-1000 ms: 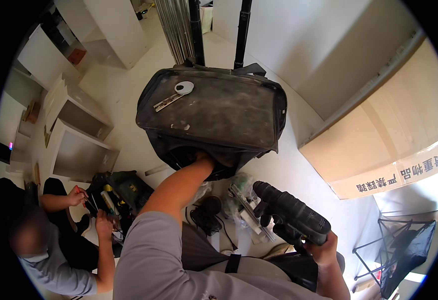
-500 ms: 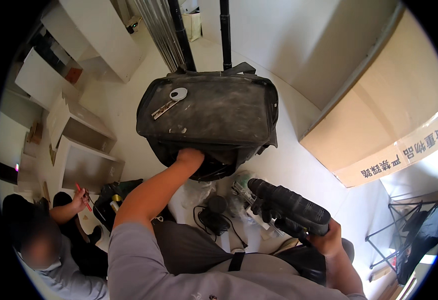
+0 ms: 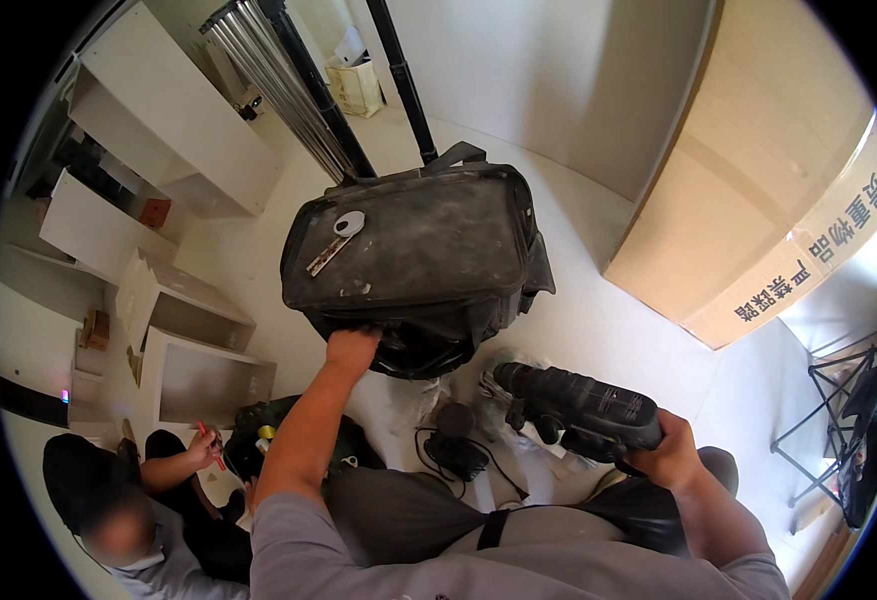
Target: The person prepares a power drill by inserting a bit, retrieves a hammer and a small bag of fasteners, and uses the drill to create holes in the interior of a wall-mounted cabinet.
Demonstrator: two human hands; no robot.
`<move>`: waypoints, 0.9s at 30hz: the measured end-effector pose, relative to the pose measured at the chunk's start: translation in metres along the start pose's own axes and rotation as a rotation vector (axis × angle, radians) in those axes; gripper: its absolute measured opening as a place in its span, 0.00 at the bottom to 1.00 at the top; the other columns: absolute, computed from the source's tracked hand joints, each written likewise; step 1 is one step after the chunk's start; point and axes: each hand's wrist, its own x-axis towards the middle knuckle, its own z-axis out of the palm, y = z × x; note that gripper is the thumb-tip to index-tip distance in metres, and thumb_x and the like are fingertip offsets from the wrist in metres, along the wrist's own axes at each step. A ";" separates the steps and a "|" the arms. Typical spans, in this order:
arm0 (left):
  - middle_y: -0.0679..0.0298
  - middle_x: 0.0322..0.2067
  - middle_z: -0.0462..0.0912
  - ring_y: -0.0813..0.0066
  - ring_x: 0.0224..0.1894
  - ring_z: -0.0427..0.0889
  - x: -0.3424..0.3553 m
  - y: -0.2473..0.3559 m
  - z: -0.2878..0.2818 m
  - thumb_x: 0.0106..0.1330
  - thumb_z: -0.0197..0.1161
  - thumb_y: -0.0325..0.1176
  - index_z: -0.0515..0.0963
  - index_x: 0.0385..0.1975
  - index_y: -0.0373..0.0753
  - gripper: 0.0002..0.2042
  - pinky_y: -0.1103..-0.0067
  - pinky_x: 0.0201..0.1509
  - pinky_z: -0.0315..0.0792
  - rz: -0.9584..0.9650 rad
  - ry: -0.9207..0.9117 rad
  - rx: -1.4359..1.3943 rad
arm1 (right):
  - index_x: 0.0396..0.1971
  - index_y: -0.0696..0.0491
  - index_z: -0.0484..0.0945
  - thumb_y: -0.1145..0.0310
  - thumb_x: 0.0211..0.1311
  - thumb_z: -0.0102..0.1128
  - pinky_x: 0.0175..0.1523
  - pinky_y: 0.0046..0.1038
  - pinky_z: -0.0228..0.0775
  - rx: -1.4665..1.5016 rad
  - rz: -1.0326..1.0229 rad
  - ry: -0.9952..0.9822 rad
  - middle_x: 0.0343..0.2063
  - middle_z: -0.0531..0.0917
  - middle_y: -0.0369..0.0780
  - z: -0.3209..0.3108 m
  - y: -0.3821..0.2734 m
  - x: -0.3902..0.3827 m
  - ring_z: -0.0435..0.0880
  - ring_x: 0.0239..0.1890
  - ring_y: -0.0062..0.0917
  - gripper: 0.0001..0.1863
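Observation:
My left hand (image 3: 353, 347) is at the front opening of a dusty black tool bag (image 3: 414, 235). Its fingers go in past the bag's edge and are hidden. My right hand (image 3: 671, 450) is closed round the rear of a black power tool (image 3: 589, 405), which looks like a rotary hammer. The tool is held level above the floor, its front end pointing left. On the bag's flat top lie a round white disc (image 3: 349, 225) and a narrow metal strip (image 3: 329, 257).
Below the tool are clear plastic wrap (image 3: 414, 405) and a black charger-like device (image 3: 456, 455) with a cord. A person (image 3: 174, 530) at lower left holds a red pen-like item (image 3: 204, 430). A tall carton (image 3: 749, 190) and folding chair (image 3: 839, 420) stand right; cabinet boxes (image 3: 209, 375) left.
My left hand has drawn back a little from the bag's opening, so more of it shows. The right hand keeps the power tool. The whole view has turned slightly.

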 end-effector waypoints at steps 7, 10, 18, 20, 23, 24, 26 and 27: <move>0.60 0.28 0.84 0.57 0.31 0.85 -0.007 0.006 -0.051 0.58 0.66 0.31 0.81 0.33 0.43 0.05 0.65 0.36 0.79 -0.146 0.268 -0.202 | 0.44 0.61 0.81 0.78 0.44 0.73 0.47 0.23 0.75 -0.014 -0.024 -0.003 0.34 0.87 0.39 0.001 0.009 0.005 0.81 0.37 0.18 0.23; 0.58 0.29 0.83 0.53 0.32 0.84 -0.007 0.008 -0.048 0.58 0.69 0.31 0.81 0.34 0.42 0.06 0.64 0.37 0.79 -0.196 0.311 -0.361 | 0.44 0.61 0.81 0.78 0.43 0.73 0.47 0.24 0.75 -0.019 -0.023 -0.014 0.34 0.87 0.38 0.000 0.008 0.006 0.81 0.37 0.18 0.23; 0.57 0.30 0.82 0.60 0.34 0.85 -0.013 0.017 -0.034 0.58 0.69 0.24 0.79 0.34 0.37 0.07 0.68 0.39 0.77 -0.454 0.375 -0.759 | 0.44 0.61 0.81 0.78 0.43 0.73 0.46 0.24 0.76 0.007 -0.011 0.010 0.34 0.87 0.38 0.003 0.011 0.007 0.82 0.37 0.19 0.23; 0.58 0.32 0.83 0.66 0.35 0.85 -0.018 0.011 -0.011 0.60 0.67 0.22 0.78 0.34 0.37 0.06 0.71 0.39 0.77 -0.566 0.397 -0.887 | 0.44 0.61 0.81 0.78 0.43 0.74 0.46 0.24 0.75 0.023 -0.002 0.008 0.34 0.87 0.38 0.004 0.015 0.007 0.82 0.37 0.19 0.23; 0.60 0.36 0.84 0.74 0.37 0.84 -0.026 0.001 0.024 0.63 0.62 0.19 0.77 0.37 0.36 0.06 0.76 0.40 0.78 -0.713 0.447 -1.215 | 0.44 0.61 0.81 0.78 0.43 0.73 0.46 0.24 0.75 0.018 -0.005 0.006 0.34 0.86 0.37 0.004 0.016 0.009 0.81 0.37 0.18 0.22; 0.60 0.37 0.84 0.75 0.37 0.84 -0.024 0.001 0.022 0.64 0.61 0.18 0.76 0.39 0.36 0.07 0.77 0.41 0.78 -0.743 0.458 -1.346 | 0.43 0.61 0.81 0.78 0.43 0.73 0.46 0.24 0.75 0.014 0.002 0.007 0.33 0.86 0.37 0.005 0.013 0.008 0.81 0.37 0.18 0.22; 0.59 0.39 0.84 0.75 0.39 0.84 -0.023 0.002 0.020 0.66 0.59 0.17 0.75 0.41 0.36 0.08 0.79 0.43 0.78 -0.807 0.488 -1.494 | 0.43 0.61 0.81 0.78 0.44 0.73 0.46 0.24 0.75 0.008 0.014 0.007 0.33 0.86 0.37 0.006 0.005 0.007 0.81 0.37 0.18 0.21; 0.59 0.39 0.84 0.73 0.40 0.84 -0.018 0.009 0.007 0.66 0.58 0.16 0.75 0.42 0.35 0.09 0.79 0.44 0.78 -0.838 0.505 -1.511 | 0.43 0.61 0.82 0.78 0.44 0.73 0.46 0.24 0.75 0.007 0.022 0.011 0.33 0.86 0.36 0.006 0.000 0.006 0.80 0.37 0.18 0.21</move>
